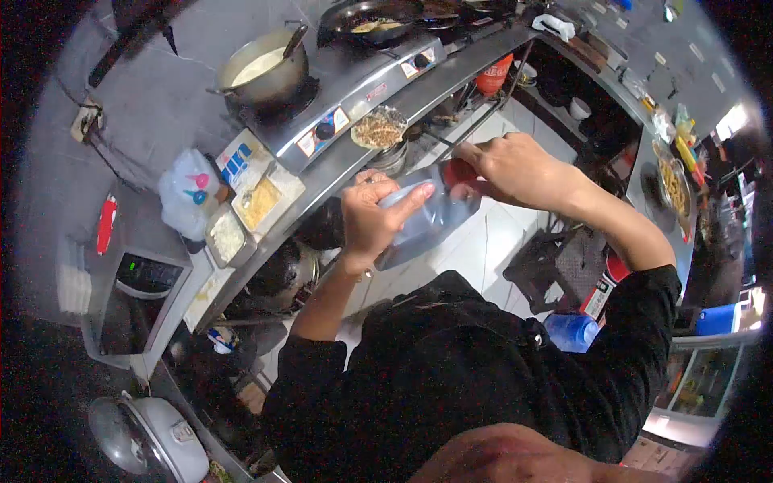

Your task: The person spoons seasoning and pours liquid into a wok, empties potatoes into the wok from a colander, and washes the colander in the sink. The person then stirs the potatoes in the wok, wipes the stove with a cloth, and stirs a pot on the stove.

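My left hand [374,211] is wrapped round a translucent plastic container [427,211], its thumb on the near side. At the container's right end is a red part [459,175], where my right hand [511,171] is closed on a thin dark handle; the handle's other end is blurred. Just beyond the container, a round topped food piece [379,129] lies at the counter edge. To the left stand a tray of shredded yellow food [258,205] and a tray of white food [229,236].
A pot of pale liquid [262,68] and a dark pan [374,24] sit on the stove [354,105]. A rice cooker [153,439] stands lower left. At the right are a dark stool [568,262], a blue bottle [572,332] and a food tray [673,185].
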Tool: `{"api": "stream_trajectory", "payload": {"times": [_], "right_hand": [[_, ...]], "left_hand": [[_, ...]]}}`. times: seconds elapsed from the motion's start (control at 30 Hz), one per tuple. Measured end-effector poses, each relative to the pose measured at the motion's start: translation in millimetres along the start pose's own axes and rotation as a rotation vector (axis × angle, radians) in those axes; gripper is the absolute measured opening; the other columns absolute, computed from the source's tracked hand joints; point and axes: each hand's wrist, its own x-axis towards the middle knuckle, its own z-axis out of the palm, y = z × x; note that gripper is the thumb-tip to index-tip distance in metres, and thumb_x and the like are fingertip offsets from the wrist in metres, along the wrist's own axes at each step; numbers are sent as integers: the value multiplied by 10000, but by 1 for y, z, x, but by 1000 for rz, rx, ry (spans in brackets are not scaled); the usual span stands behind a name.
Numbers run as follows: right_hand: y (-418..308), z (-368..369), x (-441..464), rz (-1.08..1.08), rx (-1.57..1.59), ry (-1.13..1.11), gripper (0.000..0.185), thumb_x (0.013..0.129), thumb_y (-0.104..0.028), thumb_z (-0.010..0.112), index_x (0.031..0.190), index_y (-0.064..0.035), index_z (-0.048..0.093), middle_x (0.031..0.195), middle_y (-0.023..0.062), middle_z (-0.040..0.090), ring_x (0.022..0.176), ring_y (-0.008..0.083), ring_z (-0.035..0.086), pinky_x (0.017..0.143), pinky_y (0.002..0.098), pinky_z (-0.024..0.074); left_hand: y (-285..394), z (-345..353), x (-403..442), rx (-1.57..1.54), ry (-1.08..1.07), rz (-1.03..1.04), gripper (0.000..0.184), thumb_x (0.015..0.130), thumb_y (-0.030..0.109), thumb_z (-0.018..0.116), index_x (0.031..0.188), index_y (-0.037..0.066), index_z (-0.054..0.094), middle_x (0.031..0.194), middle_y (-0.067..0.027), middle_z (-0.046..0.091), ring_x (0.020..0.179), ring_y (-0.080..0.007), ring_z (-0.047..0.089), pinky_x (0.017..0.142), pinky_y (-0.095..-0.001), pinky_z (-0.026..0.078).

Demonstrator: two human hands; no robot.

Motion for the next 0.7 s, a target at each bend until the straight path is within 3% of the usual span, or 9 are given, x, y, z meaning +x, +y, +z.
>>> {"api": "stream_trajectory", "payload": {"times": [0.13, 0.17, 0.27, 0.3, 0.4, 0.43, 0.53, 0.57, 0.7], "right_hand": [[63, 7, 38, -148, -43, 312, 426, 747, -243, 625, 1090, -33, 482, 892, 152, 582, 753, 290, 612, 562, 383, 485], [75, 9, 53, -21, -76, 173, 384, 747, -210, 620, 1076, -53, 499, 929, 138, 575, 780, 306, 608, 595, 377, 493], [121, 2, 86, -73, -117, -61, 432, 756, -236, 616, 1110, -28, 481, 980, 162, 551, 853, 331, 589, 633, 388, 493], [145, 11, 92, -300, -154, 272, 415, 787, -273, 576, 1084, 3, 487, 883, 164, 583, 807, 347, 597, 626, 407, 488], [197, 18, 118, -214, -58, 130, 375, 791, -246, 567, 1048, 20, 507, 833, 169, 591, 781, 352, 599, 614, 415, 482], [210, 11, 131, -205, -95, -100, 340, 782, -206, 575, 1039, 10, 522, 844, 175, 586, 775, 348, 597, 629, 412, 483], [270, 26, 154, -540, -37, 58, 313, 767, -193, 574, 1011, 2, 546, 914, 176, 576, 802, 335, 591, 644, 394, 490], [285, 26, 162, -563, -120, 21, 296, 745, -175, 569, 1000, -25, 571, 979, 145, 568, 810, 318, 585, 662, 370, 498], [330, 28, 176, -720, -86, 426, 311, 709, -94, 580, 1018, -53, 580, 1045, 101, 538, 869, 284, 566, 730, 344, 491]], "left_hand": [[-38, 26, 54, 104, 40, -5, 312, 684, 236, 731, 492, 35, 590, 444, -53, 480, 428, -176, 414, 528, -319, 341], [-41, 33, 66, 117, 34, -64, 313, 689, 247, 730, 510, 28, 598, 451, -45, 462, 428, -157, 402, 494, -316, 323], [-63, 66, 102, -16, 126, -98, 336, 694, 260, 730, 503, 23, 590, 434, -33, 447, 422, -111, 385, 450, -292, 300], [-68, 76, 113, 22, 141, -114, 338, 695, 256, 731, 502, 21, 585, 429, -30, 446, 422, -98, 383, 441, -287, 293], [-76, 104, 150, 102, 173, -193, 344, 696, 242, 733, 496, 15, 568, 418, -25, 445, 415, -73, 380, 416, -274, 281], [-79, 115, 160, 100, 171, -242, 346, 694, 235, 734, 493, 13, 561, 416, -24, 446, 407, -73, 382, 411, -272, 283], [-93, 142, 191, 113, 225, -223, 332, 706, 210, 721, 506, 11, 545, 416, 0, 444, 377, -67, 405, 375, -245, 292], [-96, 150, 200, 23, 251, -287, 328, 711, 207, 716, 512, 11, 544, 413, 8, 438, 373, -65, 407, 370, -237, 293], [-107, 172, 233, -52, 352, -320, 307, 725, 202, 706, 555, -6, 558, 481, 16, 487, 380, -53, 426, 363, -214, 307]]}}
